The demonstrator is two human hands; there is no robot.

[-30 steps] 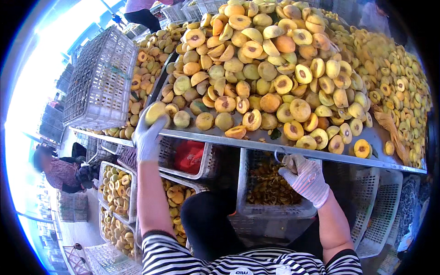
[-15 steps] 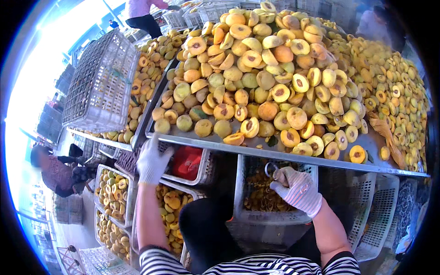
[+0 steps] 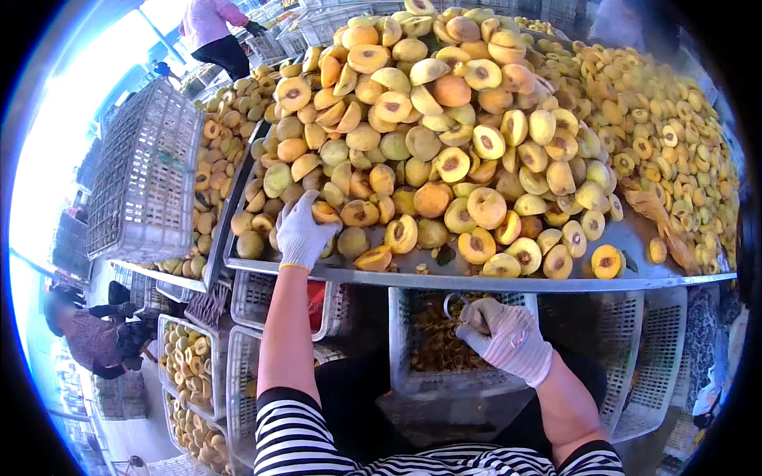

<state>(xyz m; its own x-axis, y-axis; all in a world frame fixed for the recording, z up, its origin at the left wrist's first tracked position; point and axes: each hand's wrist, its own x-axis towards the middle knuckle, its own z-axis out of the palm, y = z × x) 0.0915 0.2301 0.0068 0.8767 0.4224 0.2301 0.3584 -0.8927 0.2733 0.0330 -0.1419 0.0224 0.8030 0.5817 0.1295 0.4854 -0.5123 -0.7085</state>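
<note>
A big heap of halved yellow-orange peaches [image 3: 444, 135] lies on a metal table [image 3: 508, 282] in front of me. My left hand [image 3: 304, 232], in a white glove, reaches over the table's front edge and closes on a peach half [image 3: 324, 213] at the heap's near left. My right hand [image 3: 502, 337], also gloved, is below the table edge and grips a small metal loop tool [image 3: 454, 302] over a white crate holding pits [image 3: 432, 349].
Stacked white plastic crates [image 3: 147, 174] stand at the left. Crates of peach halves [image 3: 186, 373] sit low on the left, more crates [image 3: 651, 357] under the table at right. One person [image 3: 99, 337] crouches at far left; another person [image 3: 213, 32] stands at the back.
My left hand dropped below the table edge, then came back up onto the heap and took hold of a peach half. My right hand stayed under the table with the tool.
</note>
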